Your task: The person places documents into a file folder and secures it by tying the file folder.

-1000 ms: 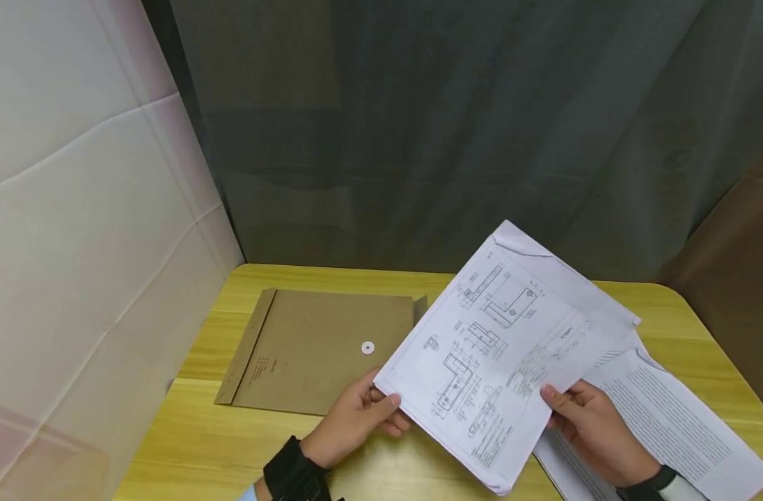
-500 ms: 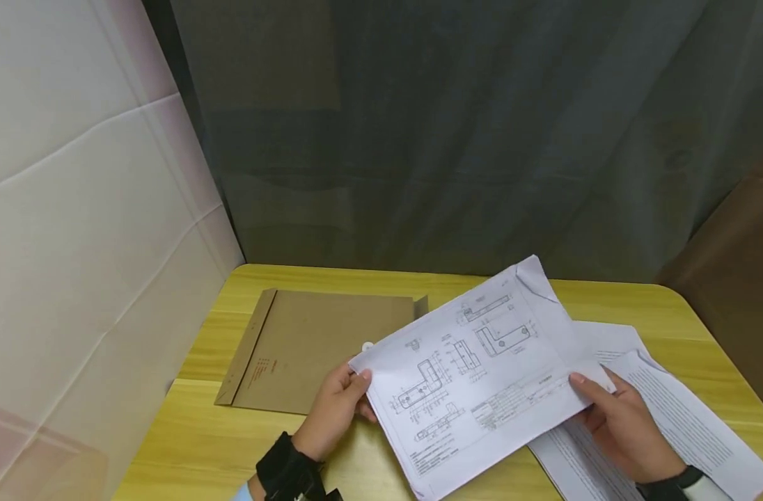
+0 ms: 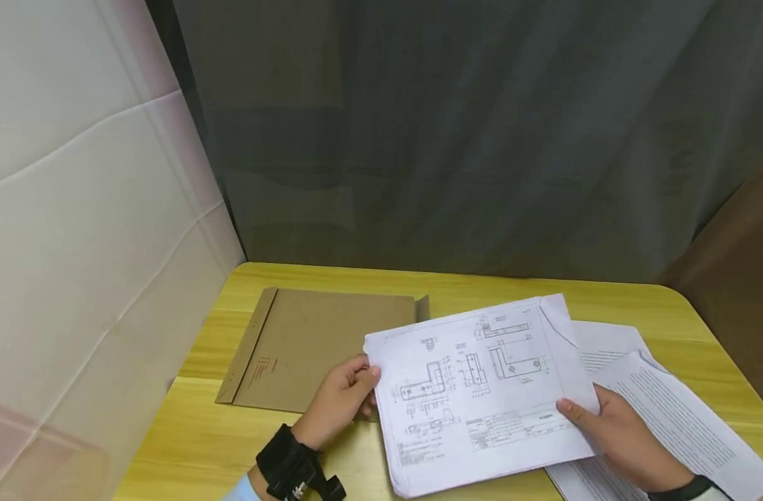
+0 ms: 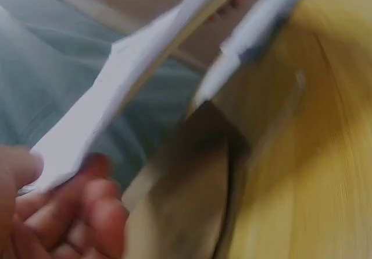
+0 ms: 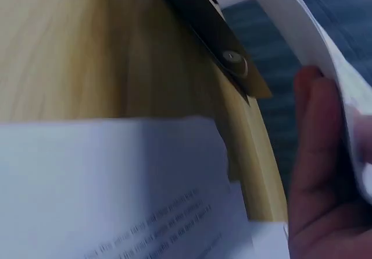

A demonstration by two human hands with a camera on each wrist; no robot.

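Observation:
Both hands hold a thin stack of white sheets printed with technical drawings (image 3: 475,390) just above the yellow wooden table (image 3: 187,438). My left hand (image 3: 350,396) pinches the stack's left edge, thumb on top; the blurred left wrist view shows this edge of the stack (image 4: 122,90) above the fingers (image 4: 87,212). My right hand (image 3: 607,428) grips the right edge, thumb on top. In the right wrist view the fingers (image 5: 317,154) curl under the stack's edge (image 5: 314,32).
A brown kraft envelope (image 3: 312,348) lies flat on the table's left half, seen also in the right wrist view with its round clasp (image 5: 232,58). More text-printed sheets (image 3: 670,417) lie under the right hand. A grey curtain (image 3: 450,139) hangs behind, a white panel (image 3: 74,209) at left.
The held stack has turned anticlockwise and come down from a raised, tilted pose to nearly level just above the table. Both hands kept their hold and moved with it.

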